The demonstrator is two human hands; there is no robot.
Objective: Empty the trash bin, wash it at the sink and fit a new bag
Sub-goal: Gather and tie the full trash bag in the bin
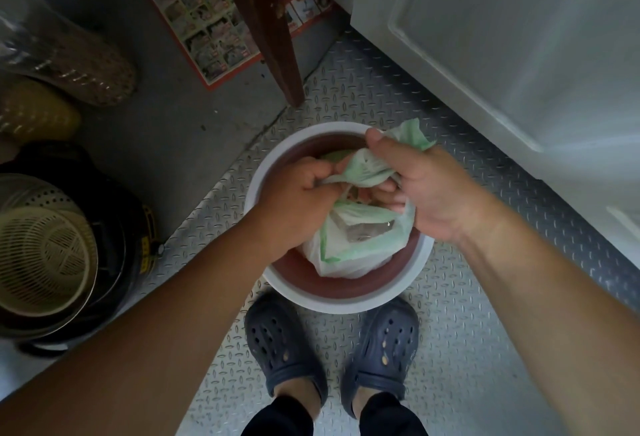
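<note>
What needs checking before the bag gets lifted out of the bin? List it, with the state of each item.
1. Left hand grips the bag's handle: ok.
2. Right hand grips the other gathered handle: ok.
3. Bag mouth tied shut: not ok, handles are bunched but an opening still shows below them.
4. Bag free of the bin rim: ok, it sits loose inside.
5. Bag without tears or leaks: cannot tell, underside hidden.
6. Room to lift straight up: ok, the chair leg stands beyond the bin, the shoes on the near side.
</note>
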